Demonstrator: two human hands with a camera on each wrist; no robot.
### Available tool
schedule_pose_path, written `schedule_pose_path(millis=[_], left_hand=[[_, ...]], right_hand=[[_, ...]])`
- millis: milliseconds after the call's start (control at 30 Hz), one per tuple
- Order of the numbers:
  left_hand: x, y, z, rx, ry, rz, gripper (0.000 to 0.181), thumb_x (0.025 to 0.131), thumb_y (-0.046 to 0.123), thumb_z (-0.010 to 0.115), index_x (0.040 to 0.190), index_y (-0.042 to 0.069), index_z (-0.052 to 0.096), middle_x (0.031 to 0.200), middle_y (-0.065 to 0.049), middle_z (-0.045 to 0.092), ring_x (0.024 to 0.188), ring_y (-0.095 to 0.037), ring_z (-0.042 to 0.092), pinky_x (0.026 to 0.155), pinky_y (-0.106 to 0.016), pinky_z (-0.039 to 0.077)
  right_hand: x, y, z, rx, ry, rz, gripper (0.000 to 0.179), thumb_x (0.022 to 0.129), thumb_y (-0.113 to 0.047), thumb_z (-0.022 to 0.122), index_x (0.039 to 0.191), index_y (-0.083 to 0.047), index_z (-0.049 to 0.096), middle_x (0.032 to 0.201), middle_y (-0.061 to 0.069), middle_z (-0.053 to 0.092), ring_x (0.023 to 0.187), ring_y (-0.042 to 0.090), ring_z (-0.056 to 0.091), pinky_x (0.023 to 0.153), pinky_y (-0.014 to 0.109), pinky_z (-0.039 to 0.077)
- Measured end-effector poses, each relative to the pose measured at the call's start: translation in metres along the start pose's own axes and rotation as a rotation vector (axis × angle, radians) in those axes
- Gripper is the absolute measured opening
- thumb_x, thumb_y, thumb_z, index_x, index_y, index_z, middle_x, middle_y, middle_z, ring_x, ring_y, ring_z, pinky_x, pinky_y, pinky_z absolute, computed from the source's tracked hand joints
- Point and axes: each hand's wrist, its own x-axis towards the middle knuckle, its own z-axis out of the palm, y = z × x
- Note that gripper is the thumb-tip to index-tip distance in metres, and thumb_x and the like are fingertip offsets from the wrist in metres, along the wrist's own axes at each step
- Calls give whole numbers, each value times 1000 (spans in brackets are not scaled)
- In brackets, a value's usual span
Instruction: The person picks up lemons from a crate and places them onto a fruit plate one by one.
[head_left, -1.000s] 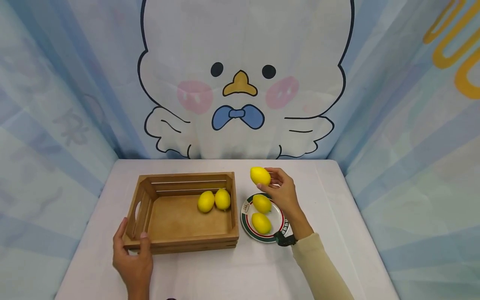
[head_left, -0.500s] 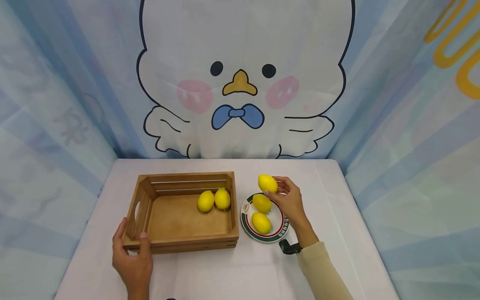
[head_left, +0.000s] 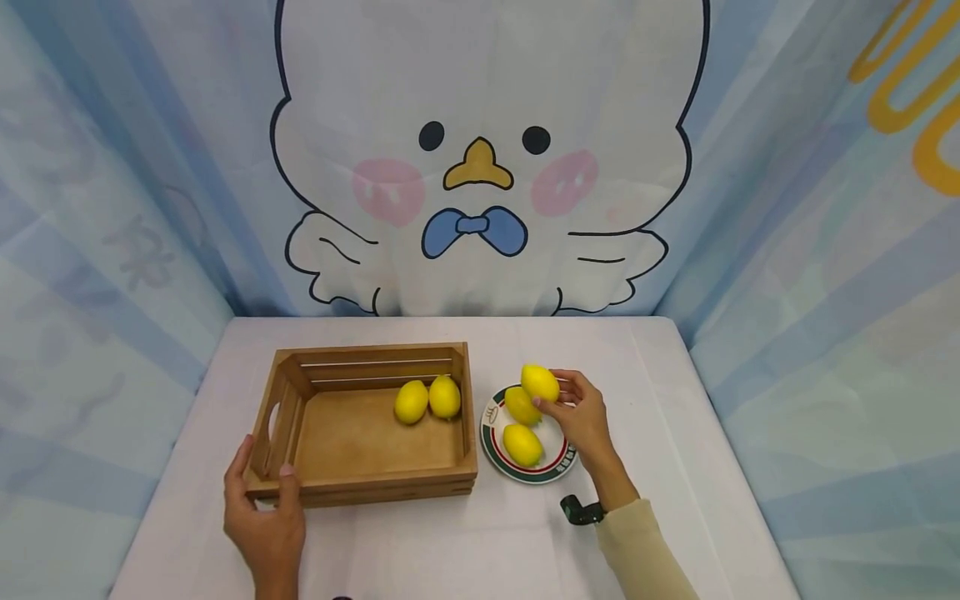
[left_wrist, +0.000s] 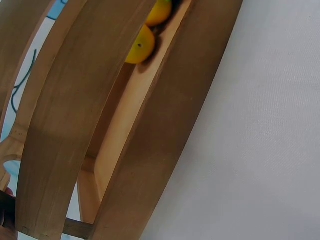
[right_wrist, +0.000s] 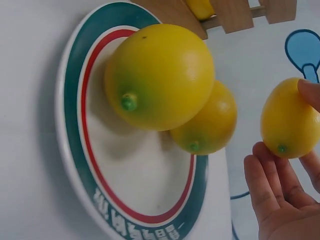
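Observation:
My right hand holds a yellow lemon between thumb and fingers, close over the far right side of a round plate. Two more lemons lie on that plate, the nearer lemon showing its green tip in the right wrist view. My left hand grips the near left corner of a slatted wooden crate, thumb at the front wall and fingers on the left end. Inside the crate, two lemons sit side by side toward the right end.
A white cloth covers the table. Behind it hangs a curtain printed with a cartoon bird, and further blue curtains close in both sides. The crate's right end stands just left of the plate. A dark device is strapped to the right wrist.
My right hand has brought the held lemon nearer and slightly right, from beyond the plate to over its far right side. The left hand and crate have stayed in place.

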Motion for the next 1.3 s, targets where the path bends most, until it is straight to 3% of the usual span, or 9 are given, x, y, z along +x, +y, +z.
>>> schedule_pose_path(millis=[433,767,1100,1300], left_hand=[[-3,6,2,-28,4,36,63,95,-2,68,153,18,57,156,-8,59,147,-8,48,124,-21,37],[-4,9,3,-19,56,79,63,91,-6,67,150,12,60,152,-12,62,143,-4,50,123,-20,37],[-6,0,3,-33,44,65,62,92,-3,69,150,16,61,152,-10,63,143,-5,51,122,-20,39],[-8,2,2,-36,55,58,61,92,-3,69,149,16,62,151,-9,64,142,-2,52,121,-17,37]], right_hand=[[-11,20,-6,7,24,39,53,89,-18,86,138,-19,65,130,11,67,107,25,61,85,11,54],[-14,30,-7,20,40,72,52,90,-20,86,138,-19,64,129,10,67,106,25,60,84,10,53],[-25,38,-18,21,60,116,54,91,-21,86,140,-19,63,129,12,67,106,24,60,80,13,55],[-30,43,-22,2,69,128,56,91,-23,85,142,-19,61,132,13,67,110,25,62,86,17,57]])
